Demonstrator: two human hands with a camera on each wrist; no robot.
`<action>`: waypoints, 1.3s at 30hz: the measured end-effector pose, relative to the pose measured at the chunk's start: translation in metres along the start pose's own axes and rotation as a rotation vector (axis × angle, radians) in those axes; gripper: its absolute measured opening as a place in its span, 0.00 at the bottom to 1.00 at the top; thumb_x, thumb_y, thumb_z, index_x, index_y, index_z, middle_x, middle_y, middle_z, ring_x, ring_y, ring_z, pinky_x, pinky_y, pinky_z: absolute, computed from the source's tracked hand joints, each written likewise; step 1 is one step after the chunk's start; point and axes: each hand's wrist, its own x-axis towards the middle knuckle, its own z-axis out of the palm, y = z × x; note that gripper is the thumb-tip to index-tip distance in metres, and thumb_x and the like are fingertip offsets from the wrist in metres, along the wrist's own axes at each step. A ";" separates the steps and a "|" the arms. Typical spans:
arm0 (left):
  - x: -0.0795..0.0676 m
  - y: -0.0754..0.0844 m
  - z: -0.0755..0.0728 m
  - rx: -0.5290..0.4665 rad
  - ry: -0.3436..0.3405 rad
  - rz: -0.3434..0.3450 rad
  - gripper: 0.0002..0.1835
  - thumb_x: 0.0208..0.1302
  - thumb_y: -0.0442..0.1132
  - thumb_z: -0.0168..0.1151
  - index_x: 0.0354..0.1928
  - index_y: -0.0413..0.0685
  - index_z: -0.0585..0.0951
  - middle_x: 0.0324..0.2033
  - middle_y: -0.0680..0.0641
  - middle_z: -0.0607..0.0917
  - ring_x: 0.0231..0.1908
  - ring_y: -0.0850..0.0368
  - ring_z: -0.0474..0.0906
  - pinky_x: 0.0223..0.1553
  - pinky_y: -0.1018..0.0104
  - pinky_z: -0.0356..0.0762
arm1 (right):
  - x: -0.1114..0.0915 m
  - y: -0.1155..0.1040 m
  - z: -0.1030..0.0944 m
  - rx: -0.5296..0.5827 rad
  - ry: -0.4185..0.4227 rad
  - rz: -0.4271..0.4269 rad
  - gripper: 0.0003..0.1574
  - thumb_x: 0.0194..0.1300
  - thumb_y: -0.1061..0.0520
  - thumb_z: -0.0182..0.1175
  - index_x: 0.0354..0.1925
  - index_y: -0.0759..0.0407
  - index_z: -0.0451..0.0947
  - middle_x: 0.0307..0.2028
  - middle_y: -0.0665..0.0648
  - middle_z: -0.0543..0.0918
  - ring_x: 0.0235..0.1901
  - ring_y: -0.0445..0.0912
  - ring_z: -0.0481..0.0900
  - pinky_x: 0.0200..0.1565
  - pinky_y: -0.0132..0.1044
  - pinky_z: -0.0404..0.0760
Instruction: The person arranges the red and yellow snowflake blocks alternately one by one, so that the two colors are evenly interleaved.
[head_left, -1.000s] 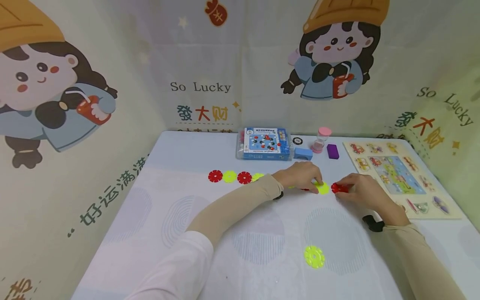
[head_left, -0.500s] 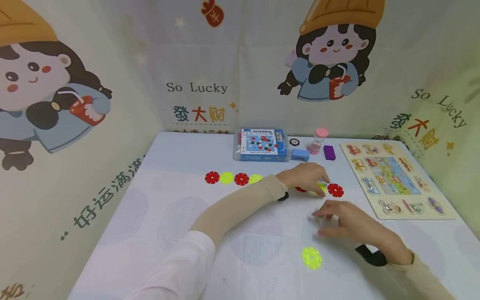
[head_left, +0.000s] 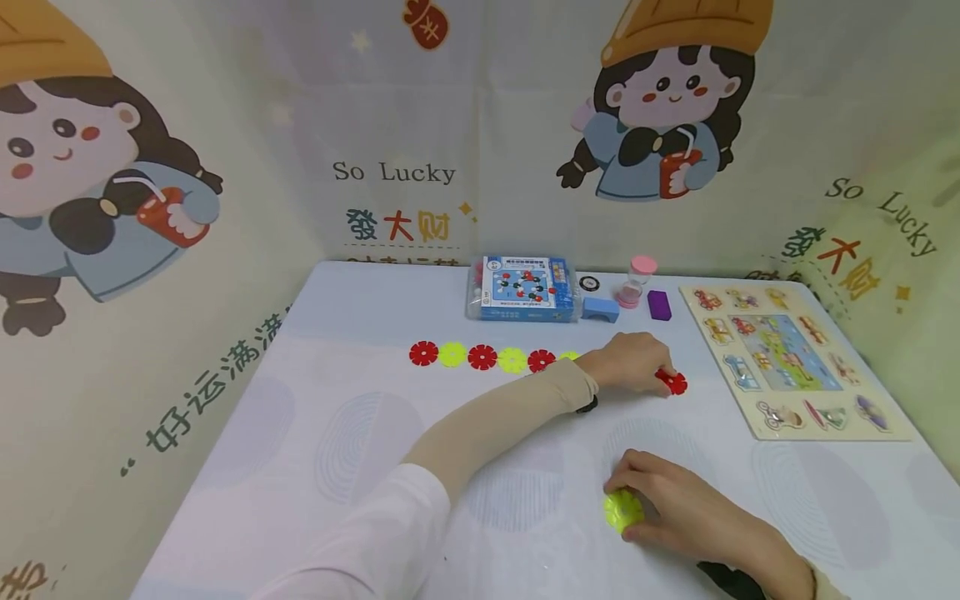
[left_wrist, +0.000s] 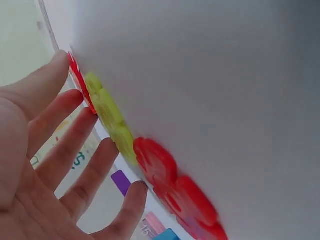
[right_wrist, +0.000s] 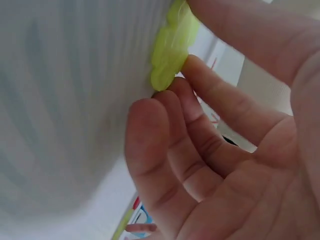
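Notched snowflake discs lie flat in a row, red (head_left: 482, 357) and yellow-green (head_left: 512, 360) by turns; my left forearm and hand hide part of it. At the row's right end my left hand (head_left: 633, 362) pinches a red snowflake disc (head_left: 677, 383) by its edge between thumb and index finger. In the left wrist view, its other fingers spread beside a neighbouring yellow-green disc (left_wrist: 110, 112) and a nearer red disc (left_wrist: 172, 185). Closer to me, my right hand (head_left: 678, 504) holds a separate yellow-green snowflake disc (head_left: 622, 510) at the table, thumb and fingers on opposite edges.
Behind the row stand a boxed molecule-model kit (head_left: 525, 289), a blue block (head_left: 600, 310), a black ring (head_left: 589, 283), a pink sand timer (head_left: 636, 283) and a purple block (head_left: 659, 305). A wooden picture puzzle board (head_left: 795, 417) lies at the right. Printed cloth walls enclose the table.
My right hand has let go of the red end disc, moved toward me and taken hold of the loose yellow-green disc. My left hand has shifted right, from a yellow-green disc to the red end disc.
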 end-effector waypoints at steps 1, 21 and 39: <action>0.001 0.000 0.001 0.001 0.006 -0.006 0.22 0.56 0.59 0.64 0.55 0.74 0.78 0.50 0.68 0.80 0.46 0.73 0.70 0.42 0.74 0.71 | 0.000 0.000 0.000 -0.002 -0.001 0.013 0.23 0.44 0.40 0.73 0.41 0.37 0.78 0.39 0.35 0.72 0.39 0.31 0.70 0.44 0.31 0.78; 0.001 0.004 0.001 0.048 0.033 -0.013 0.20 0.58 0.57 0.63 0.54 0.73 0.79 0.50 0.69 0.80 0.52 0.72 0.73 0.46 0.68 0.75 | -0.001 0.053 -0.038 -0.047 0.152 0.105 0.22 0.37 0.46 0.77 0.35 0.39 0.84 0.29 0.34 0.78 0.27 0.30 0.71 0.31 0.27 0.73; 0.000 0.004 0.000 0.025 0.009 -0.018 0.21 0.59 0.56 0.63 0.55 0.73 0.78 0.51 0.68 0.80 0.52 0.71 0.73 0.46 0.68 0.74 | 0.011 0.170 -0.069 -0.125 0.218 0.291 0.22 0.48 0.51 0.73 0.43 0.58 0.85 0.41 0.59 0.86 0.38 0.51 0.81 0.34 0.37 0.78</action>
